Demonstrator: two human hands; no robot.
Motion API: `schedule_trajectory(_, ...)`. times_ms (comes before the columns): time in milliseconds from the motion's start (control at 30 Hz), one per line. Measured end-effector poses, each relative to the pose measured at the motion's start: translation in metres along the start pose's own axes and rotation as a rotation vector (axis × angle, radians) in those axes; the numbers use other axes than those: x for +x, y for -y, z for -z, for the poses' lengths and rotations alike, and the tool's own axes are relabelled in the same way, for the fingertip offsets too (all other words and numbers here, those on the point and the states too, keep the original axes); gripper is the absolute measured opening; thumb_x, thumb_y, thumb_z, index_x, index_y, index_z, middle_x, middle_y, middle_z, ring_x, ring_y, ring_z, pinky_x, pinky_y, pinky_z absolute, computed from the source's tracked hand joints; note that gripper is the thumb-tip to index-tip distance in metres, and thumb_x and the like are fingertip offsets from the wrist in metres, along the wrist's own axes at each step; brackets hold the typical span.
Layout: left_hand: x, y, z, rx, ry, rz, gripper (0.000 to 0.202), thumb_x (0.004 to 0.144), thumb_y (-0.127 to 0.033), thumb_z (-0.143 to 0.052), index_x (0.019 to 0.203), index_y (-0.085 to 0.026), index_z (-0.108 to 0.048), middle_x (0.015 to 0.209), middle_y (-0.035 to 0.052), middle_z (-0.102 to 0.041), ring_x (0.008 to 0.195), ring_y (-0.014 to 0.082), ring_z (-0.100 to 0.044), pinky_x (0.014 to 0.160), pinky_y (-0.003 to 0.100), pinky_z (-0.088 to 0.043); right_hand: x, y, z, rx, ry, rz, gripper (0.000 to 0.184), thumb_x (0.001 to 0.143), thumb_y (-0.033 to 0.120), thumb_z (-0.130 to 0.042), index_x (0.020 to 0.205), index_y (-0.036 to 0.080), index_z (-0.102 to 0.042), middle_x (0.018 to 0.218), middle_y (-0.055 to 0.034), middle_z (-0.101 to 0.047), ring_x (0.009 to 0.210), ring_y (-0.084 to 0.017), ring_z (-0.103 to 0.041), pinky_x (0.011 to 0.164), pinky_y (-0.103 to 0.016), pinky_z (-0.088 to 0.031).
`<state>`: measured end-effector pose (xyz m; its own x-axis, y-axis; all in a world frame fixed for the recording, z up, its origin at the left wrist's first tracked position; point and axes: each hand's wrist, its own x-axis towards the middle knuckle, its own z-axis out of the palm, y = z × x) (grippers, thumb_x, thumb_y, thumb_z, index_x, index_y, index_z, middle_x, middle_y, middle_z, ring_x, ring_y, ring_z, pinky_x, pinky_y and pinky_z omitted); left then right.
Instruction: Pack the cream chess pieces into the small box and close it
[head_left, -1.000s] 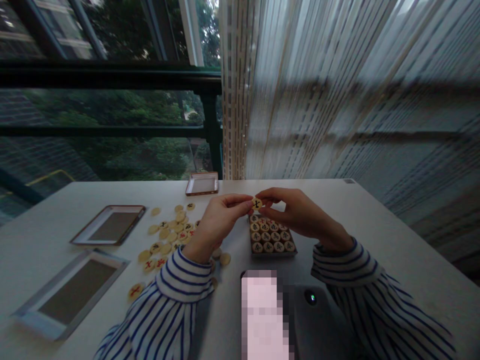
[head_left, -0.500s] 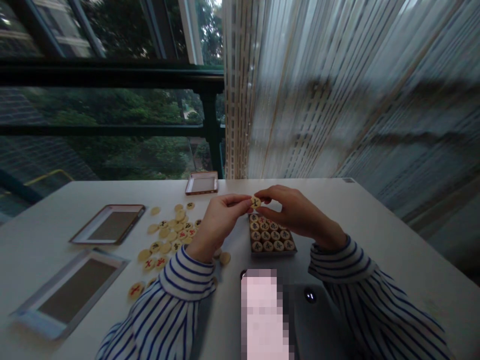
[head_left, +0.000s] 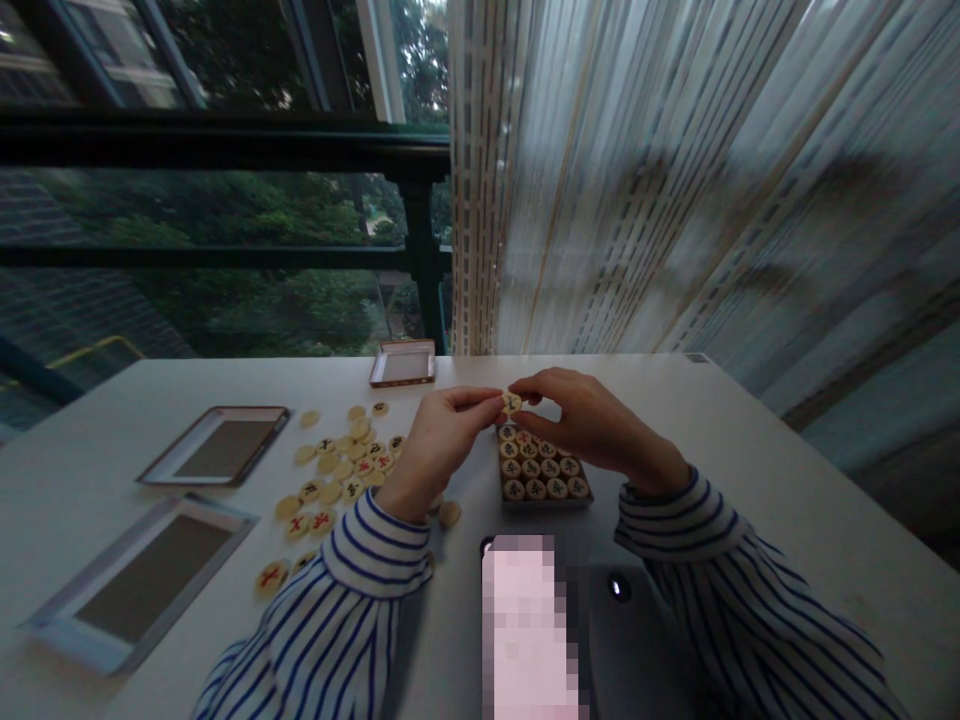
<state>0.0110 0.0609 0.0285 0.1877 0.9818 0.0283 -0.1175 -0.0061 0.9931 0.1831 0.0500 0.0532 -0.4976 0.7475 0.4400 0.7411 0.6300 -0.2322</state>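
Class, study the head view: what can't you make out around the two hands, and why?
In the head view:
- Some loose pieces: partly hidden by the left hand and left sleeve.
- Box's far right corner: behind the right hand.
- Raised piece's character: too small.
- Phone: screen pixelated, near end cut off by the bottom edge.

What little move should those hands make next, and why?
Perhaps lower the held xiangqi piece toward the box: the left hand pinches it near the box's far-left corner, and other pieces already sit in rows inside. The right hand hides part of the back, so I can't tell whether a slot is free.
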Motion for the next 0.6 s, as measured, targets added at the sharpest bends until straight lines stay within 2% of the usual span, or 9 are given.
schedule_trajectory(233, 0.001, 0.001, 0.001, 0.076, 0.033, -0.004, 0.027, 0.069, -0.024, -0.066, 0.092, -0.009, -0.069, 0.079, 0.0088, -0.07, 0.074, 0.0144, -0.063, 0.077, 0.029, -0.047, 0.0, -0.004, -0.003, -0.061, 0.021, 0.014, 0.028, 0.083, 0.032, -0.052, 0.105, 0.017, -0.061, 0.09, -0.0058, -0.066, 0.082, -0.017, -0.058, 0.076, -0.031, -0.041)
schedule_trajectory(367, 0.003, 0.001, 0.003, 0.14, 0.006, -0.026, 0.029, 0.069, -0.026, -0.065, 0.093, -0.009, -0.068, 0.083, 0.01, -0.071, 0.075, 0.0158, -0.064, 0.077, 0.03, -0.047, 0.0, -0.005, -0.002, -0.097, 0.027, 0.016, 0.03, 0.083, 0.034, -0.051, 0.106, 0.017, -0.06, 0.091, -0.0066, -0.066, 0.083, -0.018, -0.058, 0.077, -0.032, -0.04)
schedule_trajectory(600, 0.009, 0.01, 0.01, 0.427, -0.052, -0.183, 0.033, 0.071, -0.031, -0.062, 0.098, -0.014, -0.067, 0.095, 0.0107, -0.069, 0.085, 0.0196, -0.063, 0.08, 0.031, -0.046, 0.0, -0.015, -0.006, -0.184, 0.076, -0.025, 0.028, 0.083, 0.032, -0.05, 0.103, 0.016, -0.062, 0.09, -0.0077, -0.067, 0.082, -0.019, -0.059, 0.076, -0.032, -0.04)
